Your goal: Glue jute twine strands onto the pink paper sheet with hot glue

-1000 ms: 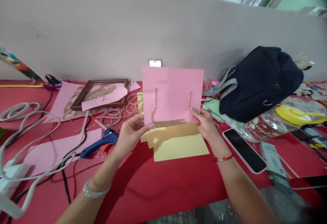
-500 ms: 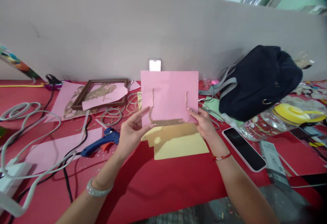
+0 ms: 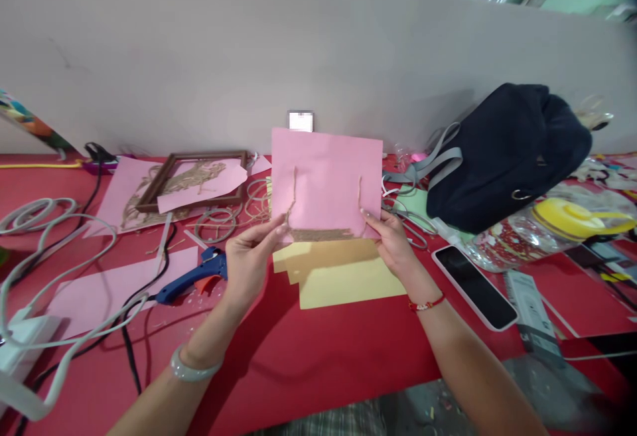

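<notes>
Between my two hands a sheet of pink paper (image 3: 326,177) is held up, raised over the red table. Twine (image 3: 323,234) is fixed on it: a thick band along the lower edge and a thin upright strand near each side. My left hand (image 3: 251,250) pinches the lower left corner, thumb and fingers closed on it. At the lower right edge my right hand (image 3: 391,237) grips the sheet, its thumb on the front; the fingers behind are hidden. Below the sheet lie yellow papers (image 3: 353,280) on the table.
A blue glue gun (image 3: 194,277) lies left of my left hand, among white and black cables. Behind it are a brown frame (image 3: 166,170) and loose twine (image 3: 216,223). On the right are a phone (image 3: 475,288), a dark backpack (image 3: 512,157) and a yellow-lidded bottle (image 3: 562,220).
The pink sheet has tilted slightly, its right side now lower. My left hand has shifted its pinch a little along the lower left corner; the right hand keeps its grip.
</notes>
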`<state>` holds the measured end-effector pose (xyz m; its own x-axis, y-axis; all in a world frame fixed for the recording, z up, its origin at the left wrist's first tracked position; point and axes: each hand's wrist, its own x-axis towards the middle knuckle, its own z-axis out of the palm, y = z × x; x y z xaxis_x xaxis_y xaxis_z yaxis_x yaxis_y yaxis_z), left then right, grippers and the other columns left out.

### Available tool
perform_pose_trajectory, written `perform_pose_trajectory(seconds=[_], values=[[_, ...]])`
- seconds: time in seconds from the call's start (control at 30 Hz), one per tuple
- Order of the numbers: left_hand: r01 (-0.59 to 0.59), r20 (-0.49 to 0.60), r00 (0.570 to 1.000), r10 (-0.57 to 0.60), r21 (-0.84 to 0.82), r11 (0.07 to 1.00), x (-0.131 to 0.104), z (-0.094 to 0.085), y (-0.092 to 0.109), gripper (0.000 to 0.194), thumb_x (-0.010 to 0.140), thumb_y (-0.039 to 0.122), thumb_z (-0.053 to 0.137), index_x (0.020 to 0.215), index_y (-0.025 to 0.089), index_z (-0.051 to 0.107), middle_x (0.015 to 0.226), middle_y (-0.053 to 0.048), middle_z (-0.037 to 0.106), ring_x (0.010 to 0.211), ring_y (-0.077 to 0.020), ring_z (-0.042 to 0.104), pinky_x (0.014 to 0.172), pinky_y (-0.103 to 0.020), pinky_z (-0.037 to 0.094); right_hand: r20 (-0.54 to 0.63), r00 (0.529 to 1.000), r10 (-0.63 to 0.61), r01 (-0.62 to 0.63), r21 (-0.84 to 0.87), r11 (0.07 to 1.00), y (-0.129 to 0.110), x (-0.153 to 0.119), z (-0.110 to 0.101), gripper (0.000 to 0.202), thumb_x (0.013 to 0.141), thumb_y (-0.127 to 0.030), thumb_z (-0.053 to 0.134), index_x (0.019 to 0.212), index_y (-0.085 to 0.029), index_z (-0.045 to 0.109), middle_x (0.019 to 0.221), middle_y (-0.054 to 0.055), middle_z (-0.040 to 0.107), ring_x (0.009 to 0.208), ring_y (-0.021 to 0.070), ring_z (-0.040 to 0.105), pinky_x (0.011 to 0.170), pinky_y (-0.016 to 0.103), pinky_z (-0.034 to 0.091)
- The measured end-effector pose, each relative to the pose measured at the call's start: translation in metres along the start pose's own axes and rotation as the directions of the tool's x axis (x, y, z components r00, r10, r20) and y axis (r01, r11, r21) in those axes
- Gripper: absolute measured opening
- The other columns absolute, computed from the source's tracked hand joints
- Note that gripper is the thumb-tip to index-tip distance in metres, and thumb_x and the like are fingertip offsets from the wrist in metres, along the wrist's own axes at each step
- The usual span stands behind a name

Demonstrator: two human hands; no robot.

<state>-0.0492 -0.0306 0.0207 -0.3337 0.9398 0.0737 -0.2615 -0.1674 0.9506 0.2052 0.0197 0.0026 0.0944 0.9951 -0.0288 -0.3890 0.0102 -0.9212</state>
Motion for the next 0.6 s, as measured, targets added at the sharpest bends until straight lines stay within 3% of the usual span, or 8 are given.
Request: perform_pose_trajectory(seconds=[0.17,0.5,0.6], values=[[-0.089,-0.114,0.987,0.109,0.167,0.982,-0.002,0.001,0.001,0.028,0.072,0.040,0.093,0.082,0.016,0.083,0.078,-0.005,0.081,0.064,-0.0153,0.074,0.066,-0.027,0.067,0.007,1.000,0.003,-0.003,-0.033,0.999,-0.002,-0.002,0.003,0.043,0.060,-0.045,0.102,0.094,-0.025,0.085,0.098,0.004,0.087,0.105,0.0298,0.081,0.101,0.047,0.062],[-0.081,-0.015,0.996,0.085,0.171,0.982,0.000,0.001,0.001,0.024,0.070,0.036,0.088,0.073,0.016,0.074,0.064,0.000,0.073,0.055,-0.0108,0.066,0.053,-0.019,0.056,-0.001,0.999,-0.047,0.047,-0.034,0.998,-0.003,0.003,-0.006,0.042,0.061,-0.047,0.103,0.093,-0.026,0.085,0.106,0.004,0.087,0.112,0.0305,0.079,0.112,0.050,0.059],[-0.081,0.019,0.997,0.079,0.179,0.981,0.001,0.001,0.002,0.025,0.069,0.037,0.086,0.072,0.016,0.072,0.063,0.001,0.071,0.056,-0.0113,0.066,0.055,-0.021,0.059,-0.014,0.998,-0.057,0.057,-0.031,0.998,-0.005,0.006,-0.011,0.043,0.060,-0.048,0.104,0.093,-0.027,0.086,0.110,0.003,0.087,0.115,0.0309,0.079,0.114,0.050,0.058]])
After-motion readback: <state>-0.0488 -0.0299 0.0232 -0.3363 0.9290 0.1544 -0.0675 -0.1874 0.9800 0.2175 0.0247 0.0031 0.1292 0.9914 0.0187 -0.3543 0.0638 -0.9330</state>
